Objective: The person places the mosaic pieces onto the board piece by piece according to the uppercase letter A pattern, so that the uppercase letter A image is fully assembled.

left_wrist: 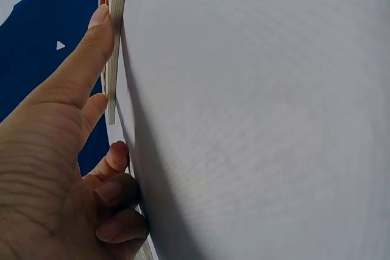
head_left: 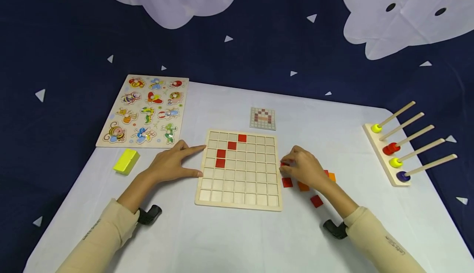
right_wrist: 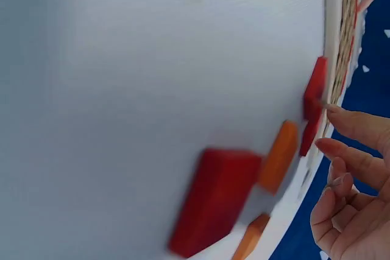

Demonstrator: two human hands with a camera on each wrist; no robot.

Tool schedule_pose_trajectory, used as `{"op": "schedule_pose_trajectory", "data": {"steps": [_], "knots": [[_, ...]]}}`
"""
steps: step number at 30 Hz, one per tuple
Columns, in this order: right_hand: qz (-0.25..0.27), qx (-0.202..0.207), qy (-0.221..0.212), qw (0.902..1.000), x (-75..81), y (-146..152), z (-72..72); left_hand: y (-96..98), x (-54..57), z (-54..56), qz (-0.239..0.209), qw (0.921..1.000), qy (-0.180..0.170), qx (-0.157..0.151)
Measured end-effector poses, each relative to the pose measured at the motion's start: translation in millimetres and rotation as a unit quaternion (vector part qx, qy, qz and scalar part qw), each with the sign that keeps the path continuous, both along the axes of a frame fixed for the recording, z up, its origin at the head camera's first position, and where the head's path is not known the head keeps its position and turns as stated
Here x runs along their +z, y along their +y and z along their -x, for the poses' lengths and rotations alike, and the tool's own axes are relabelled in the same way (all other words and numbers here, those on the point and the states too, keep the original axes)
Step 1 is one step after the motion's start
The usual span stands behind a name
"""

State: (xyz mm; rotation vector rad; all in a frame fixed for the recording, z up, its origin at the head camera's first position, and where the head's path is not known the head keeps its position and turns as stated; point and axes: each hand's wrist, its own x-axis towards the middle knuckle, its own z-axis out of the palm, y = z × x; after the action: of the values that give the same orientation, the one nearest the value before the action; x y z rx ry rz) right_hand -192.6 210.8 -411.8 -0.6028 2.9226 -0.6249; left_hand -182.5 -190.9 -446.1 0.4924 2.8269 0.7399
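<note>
A wooden grid board (head_left: 238, 199) lies on the table, with several red square tiles (head_left: 221, 153) set in its upper left cells. Against the board's left edge, my left hand (head_left: 168, 164) rests with thumb and index finger spread apart. To the right of the board, my right hand (head_left: 304, 166) pinches a red tile (head_left: 284, 164) between thumb and fingertips, low over the table. Loose red tiles (head_left: 317, 201) and orange tiles (head_left: 303, 186) lie around and partly beneath that hand. In the right wrist view, the thumb and index finger (right_wrist: 350, 161) are beside red tiles (right_wrist: 315, 89).
Behind the board lies a small pattern card (head_left: 263, 118). An insect peg puzzle (head_left: 144, 112) and a yellow block (head_left: 126, 161) are at the left. A bead stand with upright rods (head_left: 386, 157) is at the right. Dark cloth (head_left: 259, 50) hangs behind the white table (head_left: 222, 240).
</note>
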Motion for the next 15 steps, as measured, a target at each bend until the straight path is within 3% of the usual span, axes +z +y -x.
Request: {"op": "schedule_pose_trajectory", "data": {"steps": [15], "knots": [[-0.007,0.016,0.034,0.9993,-9.3,10.7,-3.4,-0.6,-0.8,0.2,-0.002,1.0000,0.002,-0.002]]}}
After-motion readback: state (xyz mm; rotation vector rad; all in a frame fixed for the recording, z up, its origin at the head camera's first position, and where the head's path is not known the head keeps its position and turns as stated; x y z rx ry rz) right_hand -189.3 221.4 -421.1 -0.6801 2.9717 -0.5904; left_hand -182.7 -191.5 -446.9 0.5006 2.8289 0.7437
